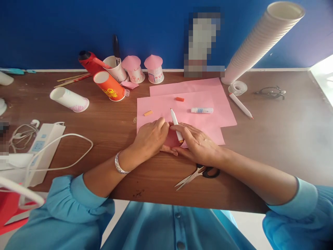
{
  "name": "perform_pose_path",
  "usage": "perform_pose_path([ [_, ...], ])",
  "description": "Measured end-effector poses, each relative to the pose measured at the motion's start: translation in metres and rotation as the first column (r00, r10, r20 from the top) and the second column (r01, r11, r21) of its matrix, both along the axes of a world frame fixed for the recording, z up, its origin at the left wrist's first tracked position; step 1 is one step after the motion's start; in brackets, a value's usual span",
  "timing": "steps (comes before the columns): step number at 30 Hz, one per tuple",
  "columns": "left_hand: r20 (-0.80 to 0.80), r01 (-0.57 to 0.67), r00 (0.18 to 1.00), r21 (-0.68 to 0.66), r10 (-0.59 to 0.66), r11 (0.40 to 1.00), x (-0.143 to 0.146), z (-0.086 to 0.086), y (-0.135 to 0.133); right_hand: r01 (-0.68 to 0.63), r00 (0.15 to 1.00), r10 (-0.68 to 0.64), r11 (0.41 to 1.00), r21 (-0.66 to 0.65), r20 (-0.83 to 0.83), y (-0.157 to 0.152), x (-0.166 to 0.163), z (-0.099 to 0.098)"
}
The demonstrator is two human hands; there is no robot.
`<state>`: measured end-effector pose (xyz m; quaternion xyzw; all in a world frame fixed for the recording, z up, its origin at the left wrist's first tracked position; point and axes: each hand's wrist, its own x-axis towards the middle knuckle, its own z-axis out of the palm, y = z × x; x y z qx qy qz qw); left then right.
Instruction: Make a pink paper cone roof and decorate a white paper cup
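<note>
A small curved piece of pink paper (172,139) lies between my two hands. My left hand (154,136) is closed at its left edge, the fingers partly hidden behind the paper. My right hand (199,143) curls round the paper's right side and has a white marker (175,121) tucked between thumb and fingers, its uncapped tip pointing away from me. Under and beyond my hands are sheets of pink paper (161,100). On them rest an orange-yellow cap (148,113), a red cap (179,99) and a glue stick (202,110). Scissors (196,174) lie partly open just below my right hand.
Along the blue wall stand two paper cups with pink cone roofs (155,69), a cup with a black pen (114,66) and a red cup (109,86). A tall cup stack (260,41) leans right, near tape (237,88) and glasses (272,92). A power strip (43,149) lies left.
</note>
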<state>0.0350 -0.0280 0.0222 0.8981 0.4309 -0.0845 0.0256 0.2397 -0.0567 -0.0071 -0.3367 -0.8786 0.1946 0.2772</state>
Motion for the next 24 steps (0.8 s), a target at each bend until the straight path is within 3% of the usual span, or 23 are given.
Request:
perform_pose_path([
  [18,0.168,0.052,0.983,0.145,-0.077,0.988,-0.007,-0.018,0.004,-0.034,0.999,0.032,0.999,0.035,0.044,0.006,0.003,-0.002],
  [24,0.368,0.046,0.922,0.209,-0.122,0.977,-0.026,-0.015,0.006,0.0,0.999,-0.006,0.994,0.111,0.053,0.003,0.001,-0.004],
])
